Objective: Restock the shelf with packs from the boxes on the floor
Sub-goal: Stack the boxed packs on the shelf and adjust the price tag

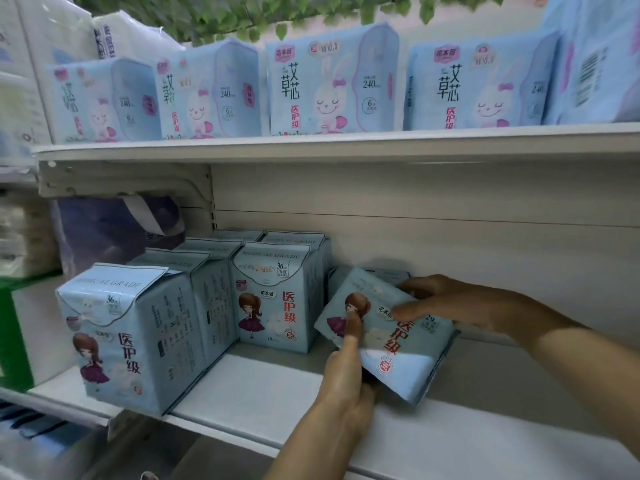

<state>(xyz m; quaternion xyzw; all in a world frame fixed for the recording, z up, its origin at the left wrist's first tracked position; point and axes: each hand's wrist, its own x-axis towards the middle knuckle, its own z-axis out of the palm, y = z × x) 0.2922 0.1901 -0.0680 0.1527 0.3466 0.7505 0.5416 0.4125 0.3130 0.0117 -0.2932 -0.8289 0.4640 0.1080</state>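
Observation:
A light-blue pack (pixel 398 344) with a cartoon girl and red characters is tilted over the white lower shelf (pixel 270 386). My left hand (pixel 346 379) grips its lower left edge, thumb across the front. My right hand (pixel 460 306) holds its top right edge, fingers over the front. Behind it another pack (pixel 377 273) is partly hidden. To the left, several matching packs (pixel 273 296) stand upright in rows, the nearest (pixel 131 337) at the shelf's front edge. No floor boxes are in view.
The upper shelf (pixel 346 142) holds a row of blue rabbit-print packs (pixel 329 81). White bundles (pixel 41 36) and a dark bag (pixel 114 230) sit at the left. Green leaves (pixel 277 8) hang above. Bare shelf surface lies right of the held pack.

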